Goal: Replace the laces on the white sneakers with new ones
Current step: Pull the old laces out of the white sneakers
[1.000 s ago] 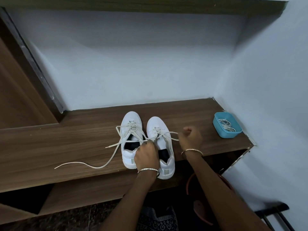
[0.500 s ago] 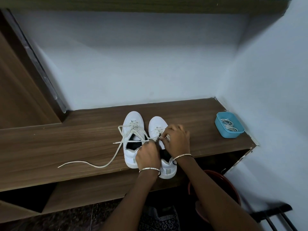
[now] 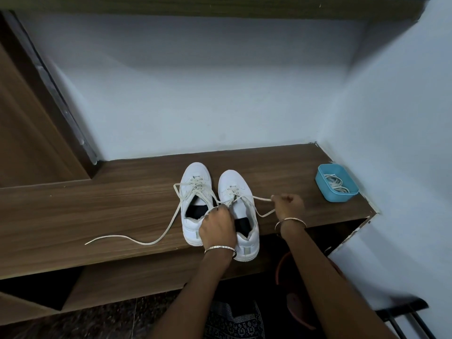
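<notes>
White sneakers (image 3: 195,176), pair, on wooden shelf (image 3: 97,211): toes to wall (image 3: 220,94), heels at front edge. Left hand (image 3: 217,228) grips one shoe at its lacing; right hand (image 3: 288,204) pinches its lace (image 3: 261,198). Blue tub (image 3: 338,198): coiled laces (image 3: 336,185)

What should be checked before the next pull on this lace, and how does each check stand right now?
1. New laces ready in the blue tray: ok.
2. Right hand pinches the lace of the tray-side sneaker: ok.
3. Left hand holds that sneaker down at its tongue: ok.
4. Pulled lace free of all eyelets: not ok, threaded near the toe.
5. Other sneaker unlaced: not ok; its loosened lace is threaded, one end trailing on the shelf.
6. Pulled lace free of knots: cannot tell.
</notes>
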A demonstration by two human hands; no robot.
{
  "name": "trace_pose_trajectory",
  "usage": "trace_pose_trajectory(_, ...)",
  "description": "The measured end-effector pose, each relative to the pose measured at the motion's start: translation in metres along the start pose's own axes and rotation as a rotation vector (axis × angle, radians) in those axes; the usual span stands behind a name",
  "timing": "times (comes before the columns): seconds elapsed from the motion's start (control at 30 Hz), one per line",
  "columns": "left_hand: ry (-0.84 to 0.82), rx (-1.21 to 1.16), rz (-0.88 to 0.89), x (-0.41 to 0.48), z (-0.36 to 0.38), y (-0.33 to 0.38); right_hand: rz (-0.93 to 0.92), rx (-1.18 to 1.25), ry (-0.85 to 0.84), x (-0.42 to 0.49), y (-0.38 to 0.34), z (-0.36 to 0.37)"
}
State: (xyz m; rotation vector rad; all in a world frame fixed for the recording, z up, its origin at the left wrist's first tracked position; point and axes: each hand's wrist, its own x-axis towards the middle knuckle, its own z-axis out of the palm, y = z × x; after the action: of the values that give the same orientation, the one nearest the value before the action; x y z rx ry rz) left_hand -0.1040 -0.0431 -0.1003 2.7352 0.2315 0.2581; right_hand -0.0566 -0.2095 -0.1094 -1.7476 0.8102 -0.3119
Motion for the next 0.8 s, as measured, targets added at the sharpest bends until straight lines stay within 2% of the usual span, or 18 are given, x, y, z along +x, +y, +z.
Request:
trace_pose_trajectory(0.07,0.011,0.008,0.005,0.0,0.001,0.0,-0.388,-0.214,-0.013,-0.012,-0.002,0.005)
trace_pose_trajectory(0.13,0.012,0.009,0.01,0.0,0.001,0.0,-0.707,-0.341,-0.118,-0.025,-0.007,0.013)
trace_pose_trajectory(0.23,0.003,0.015,0.01,0.0,0.001,0.0,-0.975,-0.644,-0.176,-0.04,-0.012,0.028)
trace_pose_trajectory(0.33,-0.009,0.011,-0.003,0.0,0.0,0.0,-1.064,-0.819,-0.149,-0.045,-0.013,0.036)
trace_pose_trajectory(0.43,-0.003,0.017,0.002,0.001,0.001,0.0,-1.024,-0.782,-0.107,-0.044,-0.014,0.036)
trace_pose_trajectory(0.5,-0.005,0.027,0.003,0.001,0.001,-0.001,-0.902,-0.638,-0.083,-0.041,-0.016,0.032)
trace_pose_trajectory(0.6,-0.02,0.048,-0.004,0.001,0.0,-0.001,-0.646,-0.353,-0.047,-0.03,-0.016,0.024)
trace_pose_trajectory(0.8,-0.012,0.038,0.006,-0.001,-0.002,-0.002,0.004,0.104,0.112,0.007,-0.01,0.001)
